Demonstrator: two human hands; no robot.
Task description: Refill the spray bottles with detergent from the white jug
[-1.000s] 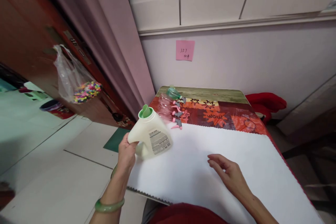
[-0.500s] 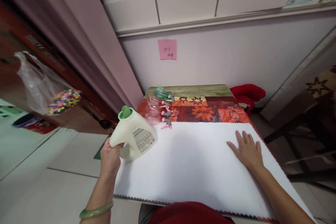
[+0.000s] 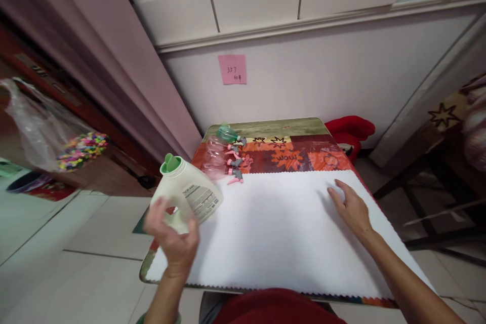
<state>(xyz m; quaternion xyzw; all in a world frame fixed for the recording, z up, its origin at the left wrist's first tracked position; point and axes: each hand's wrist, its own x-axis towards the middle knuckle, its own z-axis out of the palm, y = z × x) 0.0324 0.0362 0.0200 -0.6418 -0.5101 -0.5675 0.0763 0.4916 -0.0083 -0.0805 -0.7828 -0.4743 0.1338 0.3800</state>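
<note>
A cream detergent jug (image 3: 200, 193) with a green spout stands upright at the left side of the white mat (image 3: 273, 233). Just in front of its handle is my left hand (image 3: 172, 233), fingers apart and curved, holding nothing. My right hand (image 3: 352, 208) hovers over or rests on the mat's right side, thumb and fingers apart with nothing in them; I cannot tell whether it touches. Behind the jug lie several clear pink spray bottles (image 3: 215, 154) with grey-and-pink trigger heads, plus a green spray bottle (image 3: 227, 133).
The table (image 3: 266, 127) has a patterned cover beyond the mat and meets the wall. A pink note (image 3: 233, 69) is stuck there. On the left hangs a plastic bag (image 3: 38, 131) of colourful pieces; a red plush item (image 3: 349, 131) sits behind the table's right corner.
My left hand has let go of the jug's handle and moved slightly right and toward me. The right hand has lifted or turned, its fingers now drawn together more. The view has shifted slightly.
</note>
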